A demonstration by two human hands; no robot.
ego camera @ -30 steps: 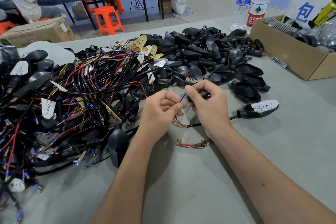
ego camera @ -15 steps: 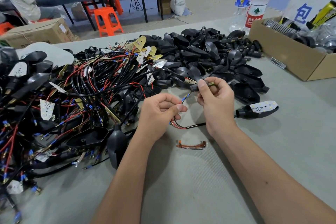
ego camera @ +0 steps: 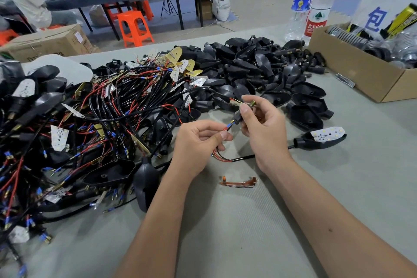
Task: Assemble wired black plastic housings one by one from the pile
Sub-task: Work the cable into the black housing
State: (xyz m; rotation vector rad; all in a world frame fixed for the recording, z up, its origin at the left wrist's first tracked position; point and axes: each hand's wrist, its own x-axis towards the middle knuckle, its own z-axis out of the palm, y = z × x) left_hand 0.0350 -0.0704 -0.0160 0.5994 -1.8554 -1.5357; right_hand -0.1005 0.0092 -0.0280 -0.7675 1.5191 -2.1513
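My right hand pinches a small black stem piece with a brass tip between thumb and fingers. My left hand pinches the thin red and black wires that lead into that piece. Those wires loop down to a black cable running to a wired black housing with a white LED board lying on the table to the right. A pile of empty black housings lies behind my hands. A tangle of wired housings fills the left side.
An open cardboard box of metal parts stands at the right, with two water bottles behind it. A small orange strip lies on the grey table below my hands. A person sits at the far left.
My right hand has lifted the black stem piece up and away from my left hand, drawing it along the wires. My left hand has stayed in place.
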